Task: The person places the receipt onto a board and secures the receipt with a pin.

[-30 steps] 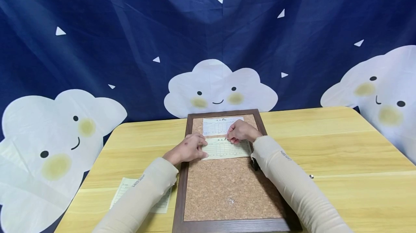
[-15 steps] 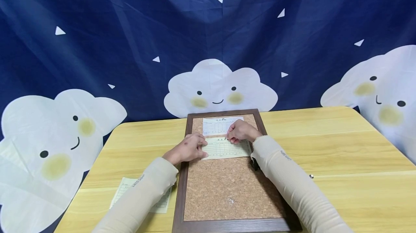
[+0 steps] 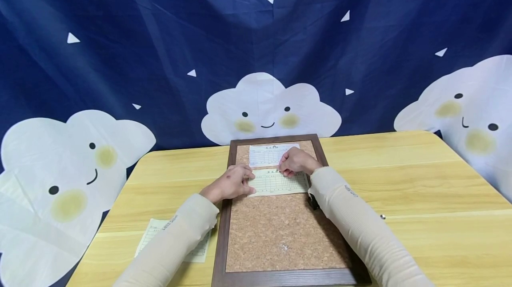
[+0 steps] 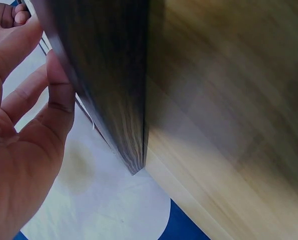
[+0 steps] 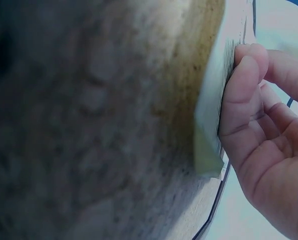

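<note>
A corkboard [image 3: 288,233] with a dark wooden frame lies on the table. A pale yellow printed form slip [image 3: 276,185] lies across its upper part, below a white form slip [image 3: 264,156]. My left hand [image 3: 234,182] rests over the frame's left side, thumb and fingers spread, fingertips pressing the yellow slip's left edge. At the yellow slip's top edge, my right hand [image 3: 298,161] pinches with thumb and index finger; the small thing between those fingertips is hidden. In the right wrist view, the yellow slip [image 5: 209,145] curls up slightly at its near corner.
Another yellow form slip [image 3: 198,249] lies on the table left of the board, partly under the left sleeve [image 3: 168,242]. A small silvery object [image 3: 382,217] sits on the table at the right. Behind the table hangs a blue curtain [image 3: 240,25] with clouds.
</note>
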Demonstrator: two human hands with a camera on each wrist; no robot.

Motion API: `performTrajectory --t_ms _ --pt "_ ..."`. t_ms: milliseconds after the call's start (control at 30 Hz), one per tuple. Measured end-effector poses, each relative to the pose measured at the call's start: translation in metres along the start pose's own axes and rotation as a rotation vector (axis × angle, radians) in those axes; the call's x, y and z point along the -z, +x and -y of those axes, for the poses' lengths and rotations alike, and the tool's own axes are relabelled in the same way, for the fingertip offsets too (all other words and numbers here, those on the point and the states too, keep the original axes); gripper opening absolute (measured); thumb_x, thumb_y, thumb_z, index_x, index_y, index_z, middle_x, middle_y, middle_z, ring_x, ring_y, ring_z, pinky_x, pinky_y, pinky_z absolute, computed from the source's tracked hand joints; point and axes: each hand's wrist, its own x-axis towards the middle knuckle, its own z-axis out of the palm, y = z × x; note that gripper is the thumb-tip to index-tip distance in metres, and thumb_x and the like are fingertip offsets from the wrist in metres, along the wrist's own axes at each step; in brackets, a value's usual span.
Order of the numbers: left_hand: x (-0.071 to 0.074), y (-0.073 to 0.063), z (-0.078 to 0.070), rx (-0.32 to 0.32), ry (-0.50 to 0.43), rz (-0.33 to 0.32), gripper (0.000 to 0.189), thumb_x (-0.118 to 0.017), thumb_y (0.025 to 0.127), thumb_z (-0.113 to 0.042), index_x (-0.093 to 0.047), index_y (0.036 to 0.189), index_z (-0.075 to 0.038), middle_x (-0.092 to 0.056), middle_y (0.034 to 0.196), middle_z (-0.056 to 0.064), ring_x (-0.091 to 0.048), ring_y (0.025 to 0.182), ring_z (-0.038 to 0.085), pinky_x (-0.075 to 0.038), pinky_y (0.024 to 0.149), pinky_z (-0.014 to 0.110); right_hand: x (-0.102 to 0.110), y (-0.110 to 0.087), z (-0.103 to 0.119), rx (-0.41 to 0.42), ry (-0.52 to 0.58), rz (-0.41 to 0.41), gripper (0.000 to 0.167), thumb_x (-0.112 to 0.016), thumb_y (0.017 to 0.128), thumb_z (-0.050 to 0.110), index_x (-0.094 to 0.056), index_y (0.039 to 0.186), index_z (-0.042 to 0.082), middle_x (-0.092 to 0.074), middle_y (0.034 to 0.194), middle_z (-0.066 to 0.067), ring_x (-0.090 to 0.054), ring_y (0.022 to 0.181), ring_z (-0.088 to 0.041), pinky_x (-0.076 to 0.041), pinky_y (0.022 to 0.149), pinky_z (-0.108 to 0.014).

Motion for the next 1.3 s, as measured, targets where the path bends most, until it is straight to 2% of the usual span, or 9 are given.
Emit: performTrajectory --t_ms 733,1300 --pt "0.0011 -0.0010 -0.0011 -0.008 0.005 -0.008 0.036 -0.083 0.082 -0.010 -0.072 0.114 0.003 -0.056 0.133 0.017 -0.053 0.123 0.030 -0.047 0.100 0.039 0.0003 0.0024 0.0001 -0.012 -0.003 0.003 0.009 -0.068 0.092 0.000 -0.070 0.084 -0.003 -0.066 0.067 -0.006 -0.059 0.056 -0.010 -0.055 0.057 -0.023" --pt "0.0016 -0.0003 -0.0007 -0.004 0.001 0.002 0.038 -0.083 0.082 -0.011 -0.072 0.115 0.003 -0.056 0.134 0.017 -0.052 0.126 0.030 -0.047 0.101 0.040 0.0003 0.0006 0.0010 -0.005 -0.020 -0.002 0.010 -0.068 0.092 0.000 -0.069 0.083 -0.002 -0.065 0.066 -0.005 -0.059 0.056 -0.009 -0.054 0.056 -0.023"
